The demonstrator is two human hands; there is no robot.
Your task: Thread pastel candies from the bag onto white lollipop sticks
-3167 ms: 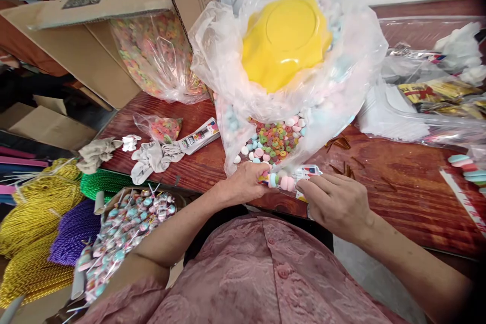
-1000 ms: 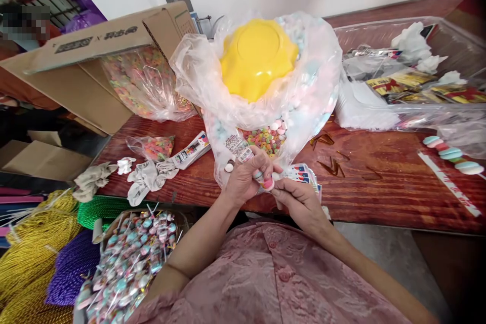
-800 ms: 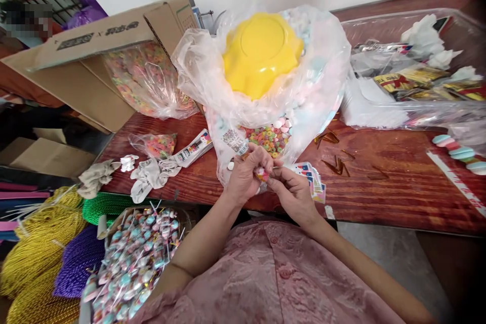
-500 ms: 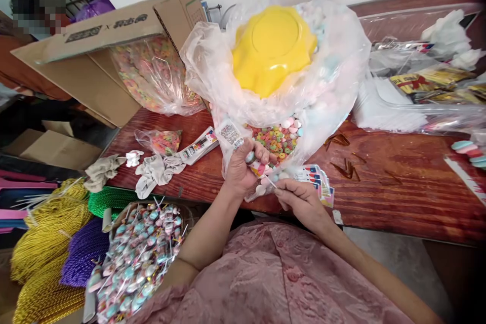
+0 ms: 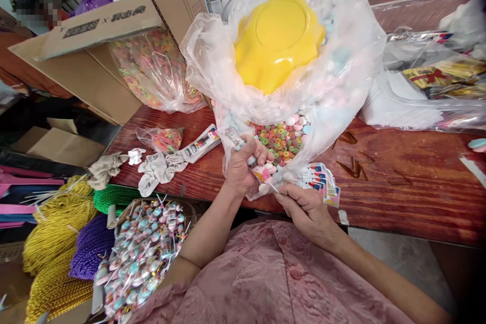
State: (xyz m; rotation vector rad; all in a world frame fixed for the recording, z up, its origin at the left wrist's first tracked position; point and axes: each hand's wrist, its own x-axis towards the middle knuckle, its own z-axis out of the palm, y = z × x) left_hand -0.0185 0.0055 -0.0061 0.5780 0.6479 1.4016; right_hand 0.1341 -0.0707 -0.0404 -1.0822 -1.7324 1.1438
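Note:
My left hand [image 5: 243, 164] is closed around a small clear packet of pastel candies [image 5: 261, 174] at the table's front edge. My right hand [image 5: 304, 205] pinches the thin white stick [image 5: 272, 186] that pokes out of that packet. Just behind the hands lies a big clear plastic bag [image 5: 341, 76] with loose coloured ring candies [image 5: 279, 139] and an upturned yellow bowl [image 5: 279, 40] inside. A stack of printed label cards [image 5: 322, 182] lies on the table beside my right hand.
A brown wooden table [image 5: 410, 187] carries a cardboard box [image 5: 94, 30] with a bag of ring candies, crumpled cloths [image 5: 159, 167] and wrappers at right. Down to the left are a box of wrapped candy sticks [image 5: 144, 248] and spools of gold, purple and green cord [image 5: 56, 233].
The hands lifted the candy packet off the table. My right hand slid down to the stick end and drew slightly away, while the left kept its grip on the packet.

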